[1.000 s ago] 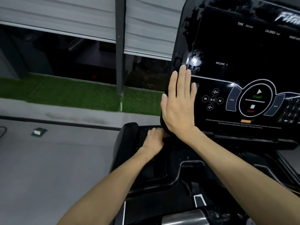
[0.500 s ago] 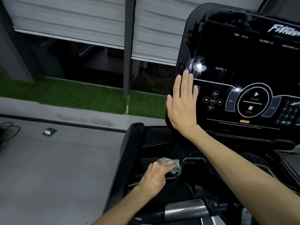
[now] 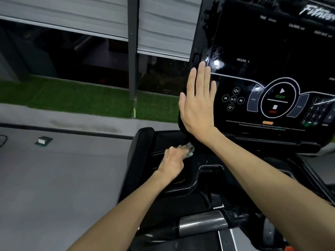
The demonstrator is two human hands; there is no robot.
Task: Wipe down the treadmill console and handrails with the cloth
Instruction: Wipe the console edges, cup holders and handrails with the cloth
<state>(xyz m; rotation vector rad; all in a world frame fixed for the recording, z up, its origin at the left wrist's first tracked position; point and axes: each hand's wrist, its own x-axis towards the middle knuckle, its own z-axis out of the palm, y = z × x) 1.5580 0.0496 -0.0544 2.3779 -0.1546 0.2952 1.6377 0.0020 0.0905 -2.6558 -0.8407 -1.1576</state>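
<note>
Cloth — beneath fingers of left hand, edge just beyond

Left hand: mine, forearm entering from 7 o'clock, knuckles up, fingers curled round the cloth. Right hand: at 1 o'clock from the left, flat, fingers straight and together, pointing to 12 o'clock; forearm entering from 4 o'clock.

Glossy black treadmill console: white print & icons, green START, red STOP, sm. orange bar. Fuzzy teal-grey cloth, dk specks. Silver metal handrail section btwn black ends. Plain grey floor; green turf strip; pale grey ribbed blinds.
</note>
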